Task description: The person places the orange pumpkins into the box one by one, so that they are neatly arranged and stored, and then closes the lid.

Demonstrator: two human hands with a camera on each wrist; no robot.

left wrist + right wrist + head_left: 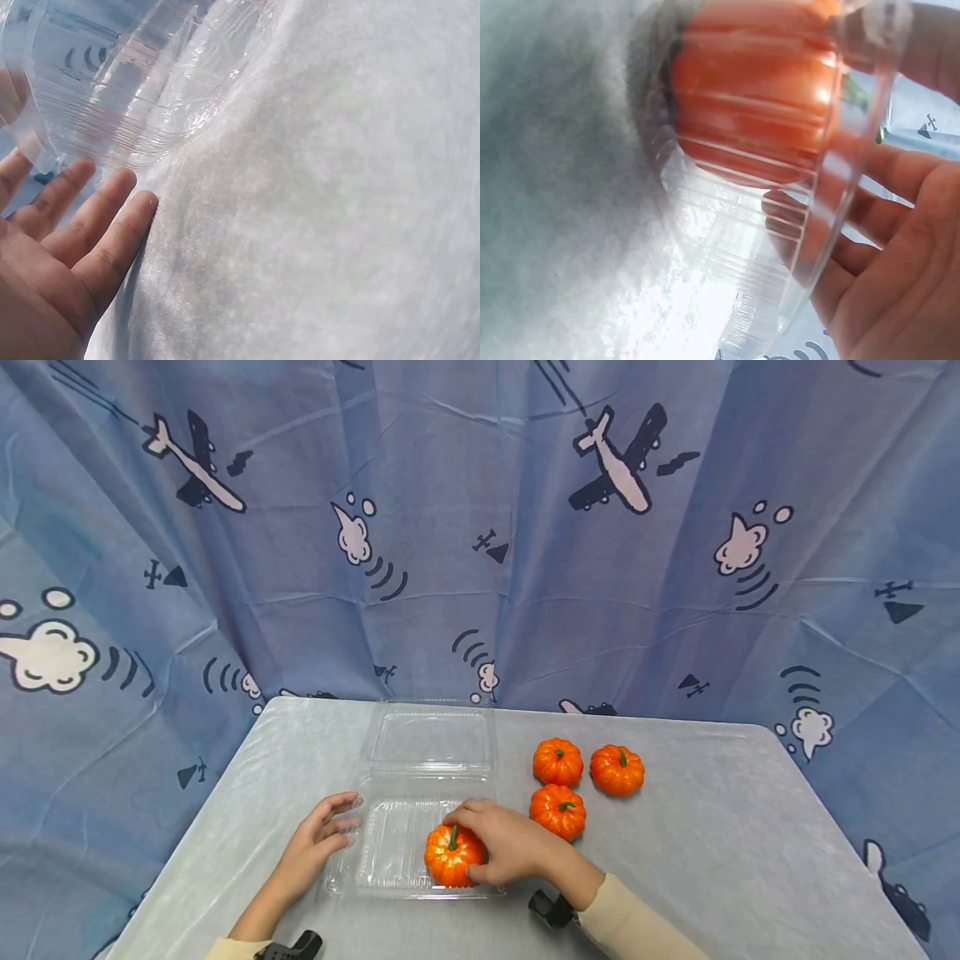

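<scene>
A small orange pumpkin [451, 857] with a green stem sits in the right part of the base of a clear plastic clamshell box [390, 843]. My right hand [504, 843] grips that pumpkin from its right side, fingers behind and thumb in front. Through the clear ribbed wall, the right wrist view shows the pumpkin [754, 97] low in the box. By the box's left edge, my left hand [311, 845] has its fingers apart and holds nothing. Its fingertips [124, 184] lie close to the clear wall; whether they touch it I cannot tell.
Three more orange pumpkins stand right of the box: one at the back [557, 762], one in front [558, 812] and one farther right [617, 770]. The box's lid [431, 739] lies folded back. A blue patterned curtain [450, 527] hangs behind the white-covered table [712, 860].
</scene>
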